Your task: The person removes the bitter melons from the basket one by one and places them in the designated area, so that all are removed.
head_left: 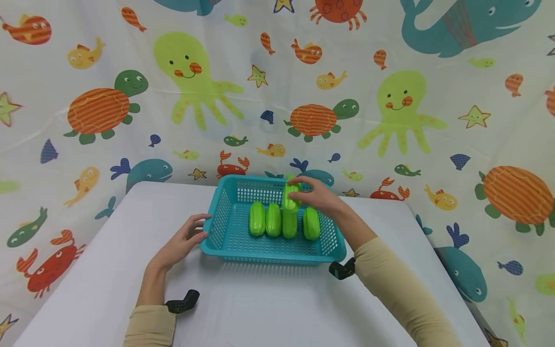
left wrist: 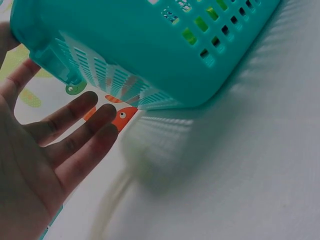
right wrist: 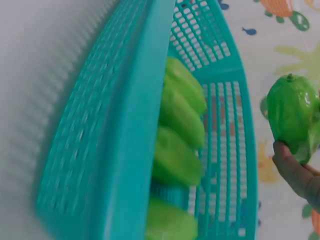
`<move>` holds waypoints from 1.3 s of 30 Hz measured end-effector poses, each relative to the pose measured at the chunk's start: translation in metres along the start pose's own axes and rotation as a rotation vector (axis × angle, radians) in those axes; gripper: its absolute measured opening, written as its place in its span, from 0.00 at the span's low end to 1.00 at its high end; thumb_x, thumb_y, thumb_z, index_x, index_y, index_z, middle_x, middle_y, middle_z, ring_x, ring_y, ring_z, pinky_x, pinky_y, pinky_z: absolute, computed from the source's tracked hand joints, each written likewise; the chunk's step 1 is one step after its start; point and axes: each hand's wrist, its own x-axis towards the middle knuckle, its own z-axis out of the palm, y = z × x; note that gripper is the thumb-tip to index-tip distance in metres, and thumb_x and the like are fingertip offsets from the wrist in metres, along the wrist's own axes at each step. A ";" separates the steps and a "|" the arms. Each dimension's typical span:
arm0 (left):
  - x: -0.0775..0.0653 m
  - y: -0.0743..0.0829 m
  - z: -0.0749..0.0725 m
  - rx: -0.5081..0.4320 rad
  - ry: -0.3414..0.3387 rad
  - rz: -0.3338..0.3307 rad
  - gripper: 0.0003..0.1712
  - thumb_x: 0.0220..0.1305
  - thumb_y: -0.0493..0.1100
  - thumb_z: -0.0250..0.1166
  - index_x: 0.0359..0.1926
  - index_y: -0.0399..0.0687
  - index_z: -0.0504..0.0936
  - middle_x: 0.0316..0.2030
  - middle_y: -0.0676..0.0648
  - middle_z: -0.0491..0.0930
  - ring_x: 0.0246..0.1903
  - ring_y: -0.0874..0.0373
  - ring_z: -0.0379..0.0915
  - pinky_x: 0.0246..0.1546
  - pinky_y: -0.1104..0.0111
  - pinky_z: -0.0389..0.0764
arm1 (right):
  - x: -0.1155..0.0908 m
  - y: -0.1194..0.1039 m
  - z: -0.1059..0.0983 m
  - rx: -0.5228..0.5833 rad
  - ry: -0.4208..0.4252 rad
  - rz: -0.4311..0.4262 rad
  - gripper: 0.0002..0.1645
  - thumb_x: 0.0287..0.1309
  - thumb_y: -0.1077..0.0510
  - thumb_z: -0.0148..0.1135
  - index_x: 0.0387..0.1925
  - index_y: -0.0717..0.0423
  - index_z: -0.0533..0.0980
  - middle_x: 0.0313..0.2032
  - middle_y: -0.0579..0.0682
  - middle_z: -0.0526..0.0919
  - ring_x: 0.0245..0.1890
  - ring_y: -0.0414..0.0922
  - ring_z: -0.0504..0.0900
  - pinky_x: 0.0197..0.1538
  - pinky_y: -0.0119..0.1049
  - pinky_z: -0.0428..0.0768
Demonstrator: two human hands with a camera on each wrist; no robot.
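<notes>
A turquoise plastic basket (head_left: 269, 255) sits on the white table, with several green star fruits (head_left: 257, 219) in a row inside. My right hand (head_left: 316, 195) is over the basket's far side, pinching a green star fruit (right wrist: 290, 110) between thumb and fingers. That fruit is held above the others and partly covers one behind the row in the head view. At the basket's left end, my left hand (head_left: 184, 241) touches the rim with its fingertips. The left wrist view shows the left hand (left wrist: 55, 150) with its lower fingers extended and spread beneath the rim, holding nothing.
The white table (head_left: 269, 303) extends around the basket. A cloth (head_left: 269, 86) printed with sea animals hangs behind the table and down its sides. Each wrist wears a small black device (head_left: 184, 302).
</notes>
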 end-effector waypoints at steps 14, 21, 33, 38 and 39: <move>0.000 -0.002 0.001 -0.004 -0.001 -0.012 0.34 0.71 0.55 0.57 0.72 0.57 0.56 0.68 0.32 0.58 0.66 0.31 0.58 0.59 0.36 0.65 | -0.059 0.052 -0.056 0.022 0.169 -0.042 0.33 0.64 0.42 0.61 0.66 0.45 0.67 0.65 0.55 0.65 0.60 0.56 0.75 0.60 0.54 0.74; 0.001 -0.002 0.001 -0.011 -0.007 -0.012 0.33 0.71 0.55 0.57 0.72 0.59 0.56 0.68 0.33 0.58 0.66 0.31 0.58 0.60 0.35 0.64 | -0.074 0.078 -0.071 0.012 0.236 -0.066 0.34 0.66 0.43 0.59 0.69 0.47 0.64 0.66 0.54 0.64 0.62 0.55 0.73 0.62 0.54 0.72; 0.001 0.000 0.000 0.000 -0.018 -0.024 0.34 0.71 0.56 0.56 0.72 0.58 0.55 0.69 0.32 0.57 0.67 0.30 0.55 0.59 0.34 0.62 | -0.084 0.127 -0.095 -0.021 0.327 0.011 0.35 0.64 0.41 0.60 0.68 0.48 0.64 0.69 0.56 0.59 0.65 0.60 0.68 0.61 0.53 0.73; 0.001 0.000 -0.001 -0.001 -0.024 -0.021 0.34 0.72 0.55 0.56 0.73 0.58 0.55 0.69 0.31 0.56 0.67 0.29 0.54 0.60 0.34 0.62 | -0.089 0.145 -0.101 -0.057 0.289 0.037 0.37 0.65 0.42 0.60 0.70 0.50 0.63 0.71 0.60 0.56 0.67 0.65 0.63 0.63 0.65 0.65; 0.001 0.000 0.000 -0.001 -0.026 -0.022 0.34 0.72 0.55 0.56 0.73 0.58 0.55 0.69 0.31 0.56 0.67 0.29 0.54 0.59 0.33 0.62 | -0.090 0.149 -0.101 -0.061 0.279 0.042 0.37 0.65 0.43 0.60 0.70 0.51 0.63 0.72 0.60 0.55 0.68 0.66 0.62 0.63 0.66 0.64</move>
